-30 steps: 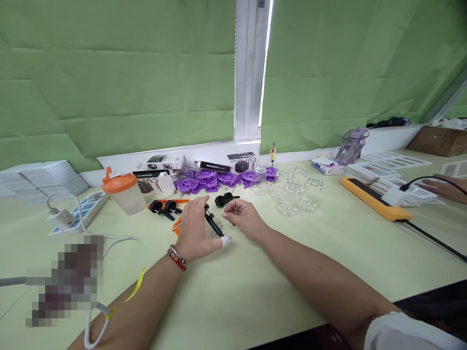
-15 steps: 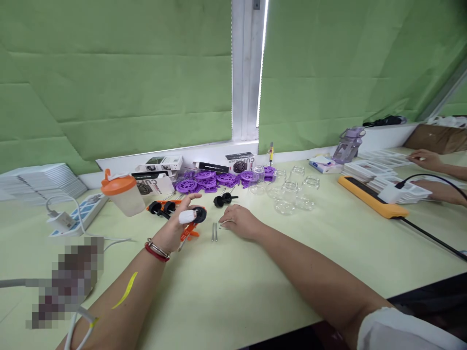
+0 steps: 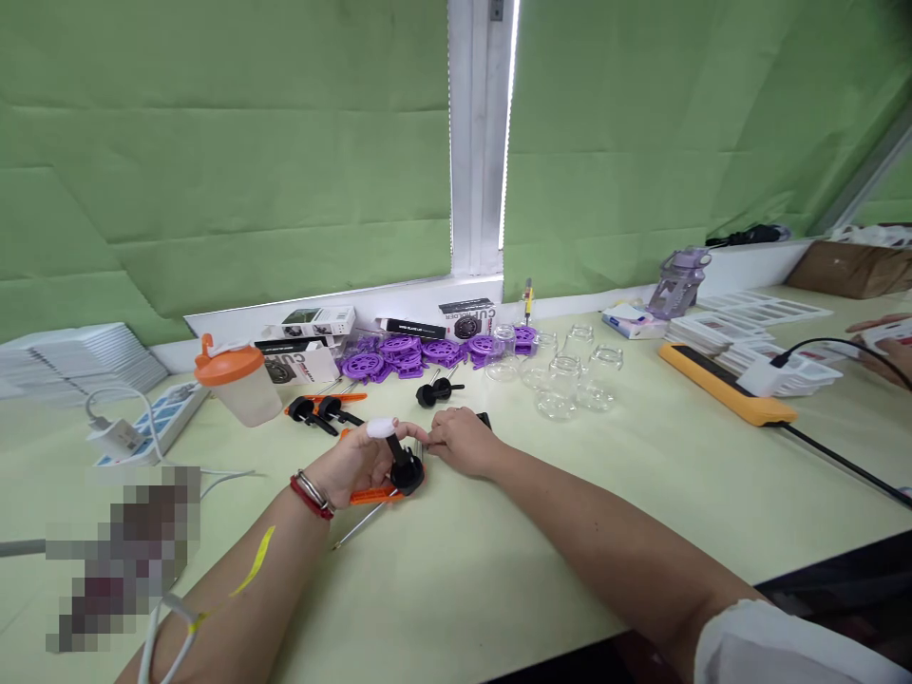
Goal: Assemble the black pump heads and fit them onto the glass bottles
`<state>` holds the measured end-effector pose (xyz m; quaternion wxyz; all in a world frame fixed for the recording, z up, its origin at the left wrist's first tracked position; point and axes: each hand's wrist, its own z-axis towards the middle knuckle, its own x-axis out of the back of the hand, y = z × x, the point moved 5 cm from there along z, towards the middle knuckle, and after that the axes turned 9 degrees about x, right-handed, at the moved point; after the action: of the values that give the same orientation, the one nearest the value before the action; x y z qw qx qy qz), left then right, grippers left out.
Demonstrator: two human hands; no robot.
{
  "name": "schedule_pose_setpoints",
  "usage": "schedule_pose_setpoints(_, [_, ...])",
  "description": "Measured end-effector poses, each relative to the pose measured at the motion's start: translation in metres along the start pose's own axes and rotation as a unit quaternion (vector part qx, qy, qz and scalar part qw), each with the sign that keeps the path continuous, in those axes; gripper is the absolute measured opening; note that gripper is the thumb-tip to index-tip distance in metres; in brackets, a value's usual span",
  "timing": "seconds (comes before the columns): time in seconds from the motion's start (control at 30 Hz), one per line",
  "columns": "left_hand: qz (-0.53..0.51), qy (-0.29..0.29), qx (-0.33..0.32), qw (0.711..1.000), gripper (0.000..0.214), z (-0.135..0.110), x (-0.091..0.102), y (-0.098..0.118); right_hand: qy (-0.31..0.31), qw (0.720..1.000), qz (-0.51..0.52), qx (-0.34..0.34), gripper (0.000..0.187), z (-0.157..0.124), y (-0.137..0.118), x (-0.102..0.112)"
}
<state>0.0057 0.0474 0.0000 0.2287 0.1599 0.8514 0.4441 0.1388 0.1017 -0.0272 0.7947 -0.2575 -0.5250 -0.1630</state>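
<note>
Pinching a black handle (image 3: 396,449), the left hand (image 3: 356,463) joined the right hand (image 3: 463,440) (its hold unclear), apparently for two-handed work.

Left hand (image 3: 356,467): white cover (image 3: 381,428) wrapped over the end of one digit, apparently the thumb; smooth and rounded, material unclear. Left wrist: silver-coloured bangle (image 3: 314,486) and, just beside it, a red band (image 3: 311,498), both circling the wrist. Left forearm bare. In front of it, a pale looped cable (image 3: 169,648) with a yellow tie (image 3: 197,623); a narrow, slightly curved yellow strip (image 3: 255,562) farther along the forearm. Right hand (image 3: 462,443) and forearm bare. White sleeve (image 3: 776,651) at the right elbow, loose, edge rounded, fabric plain where visible.
</note>
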Motion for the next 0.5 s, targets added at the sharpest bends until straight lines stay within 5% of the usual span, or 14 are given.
schedule_pose_setpoints(0.5, [0.046, 0.047, 0.017, 0.998, 0.054, -0.0038, -0.0062, -0.0007, -0.014, 1.0, -0.016, -0.004, 0.015, 0.0004, -0.0089, 0.0032])
